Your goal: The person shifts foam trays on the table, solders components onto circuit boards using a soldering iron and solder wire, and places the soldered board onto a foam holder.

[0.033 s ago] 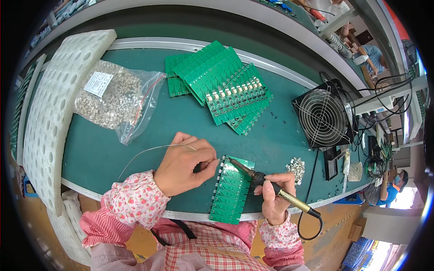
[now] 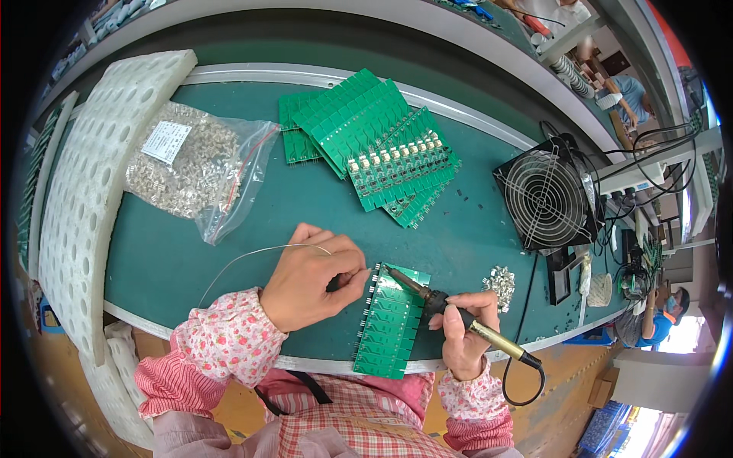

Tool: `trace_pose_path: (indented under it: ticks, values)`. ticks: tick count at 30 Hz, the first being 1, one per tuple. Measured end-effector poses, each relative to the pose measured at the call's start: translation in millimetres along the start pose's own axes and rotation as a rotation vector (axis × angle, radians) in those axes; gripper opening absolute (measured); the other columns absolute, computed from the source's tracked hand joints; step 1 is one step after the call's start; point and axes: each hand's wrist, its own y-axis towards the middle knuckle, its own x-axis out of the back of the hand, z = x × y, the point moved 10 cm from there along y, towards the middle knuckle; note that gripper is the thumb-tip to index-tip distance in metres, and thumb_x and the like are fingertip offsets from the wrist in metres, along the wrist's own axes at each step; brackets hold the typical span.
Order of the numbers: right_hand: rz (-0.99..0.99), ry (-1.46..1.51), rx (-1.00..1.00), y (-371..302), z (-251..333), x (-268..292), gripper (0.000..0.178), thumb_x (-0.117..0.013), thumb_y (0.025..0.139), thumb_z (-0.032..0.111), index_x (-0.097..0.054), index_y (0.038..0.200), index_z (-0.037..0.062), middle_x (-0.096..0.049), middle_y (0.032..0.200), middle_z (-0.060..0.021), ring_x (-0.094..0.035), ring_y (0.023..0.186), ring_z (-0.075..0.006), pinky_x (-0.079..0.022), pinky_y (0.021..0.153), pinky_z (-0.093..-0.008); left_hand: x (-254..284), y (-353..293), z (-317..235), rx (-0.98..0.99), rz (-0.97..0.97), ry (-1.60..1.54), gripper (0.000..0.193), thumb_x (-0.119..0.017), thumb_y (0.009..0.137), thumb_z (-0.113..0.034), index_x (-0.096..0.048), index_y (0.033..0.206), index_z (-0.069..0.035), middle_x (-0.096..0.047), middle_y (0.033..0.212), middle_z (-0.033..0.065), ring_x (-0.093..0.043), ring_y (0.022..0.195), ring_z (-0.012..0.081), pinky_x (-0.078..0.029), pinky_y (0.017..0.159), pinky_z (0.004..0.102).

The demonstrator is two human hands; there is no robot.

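Note:
My right hand [image 2: 467, 333] grips a soldering iron [image 2: 489, 333] with a black and brass-coloured handle. Its tip points at the upper left edge of a green circuit board panel [image 2: 388, 324], which lies at the table's near edge. In my left hand [image 2: 318, 276], thumb and forefinger pinch a thin solder wire [image 2: 243, 258] that loops back over the hand to the left. The pinching fingertips sit close beside the row of pins along the board's left edge. Whether wire and iron tip touch is too small to tell.
Beyond my hands lies a stack of green boards [image 2: 359, 122], one bearing a row of white connectors. A plastic bag of small metal parts [image 2: 191, 160] rests by a white foam tray [image 2: 92, 175]. To the right are a pile of connectors [image 2: 499, 287] and a fan [image 2: 544, 197].

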Motion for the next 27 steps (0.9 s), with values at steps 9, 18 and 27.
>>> trace_pose_path:
  ticks: [9, 18, 27]
  values:
    - [0.018, 0.008, 0.024, -1.0, 3.0, -2.2, 0.017, -0.064, 0.087, 0.004, -0.05, 0.096, -0.0026, -0.065, 0.071, -0.0102, -0.064, 0.062, -0.0122, -0.051, 0.056, -0.0235, 3.2, -3.5, -3.8, -0.029, -0.017, 0.031, 0.024, -0.069, 0.077, -0.006, -0.049, 0.064, -0.008, -0.063, 0.077, 0.0004, -0.054, 0.063, 0.0195, -0.036, 0.073, 0.0335]
    - [-0.196, 0.06, 0.053, -12.7, 7.5, 23.2, 0.015, -0.059, 0.088, 0.003, -0.048, 0.097, -0.0027, -0.061, 0.074, -0.0104, -0.06, 0.057, -0.0115, -0.05, 0.051, -0.024, 8.4, -30.1, -11.3, 0.12, -0.08, -0.05, 0.02, -0.068, 0.078, -0.003, -0.052, 0.066, -0.005, -0.066, 0.078, 0.0037, -0.059, 0.068, 0.0195, -0.039, 0.077, 0.0332]
    - [-0.098, 0.141, 0.031, -11.7, 7.5, 9.3, 0.013, -0.059, 0.088, 0.0, -0.048, 0.094, -0.0023, -0.062, 0.072, -0.0104, -0.06, 0.057, -0.0104, -0.049, 0.05, -0.0225, 2.6, -28.0, -15.9, 0.112, -0.141, -0.003, 0.014, -0.068, 0.076, -0.002, -0.057, 0.067, -0.004, -0.066, 0.08, 0.0031, -0.058, 0.067, 0.019, -0.039, 0.075, 0.0328]
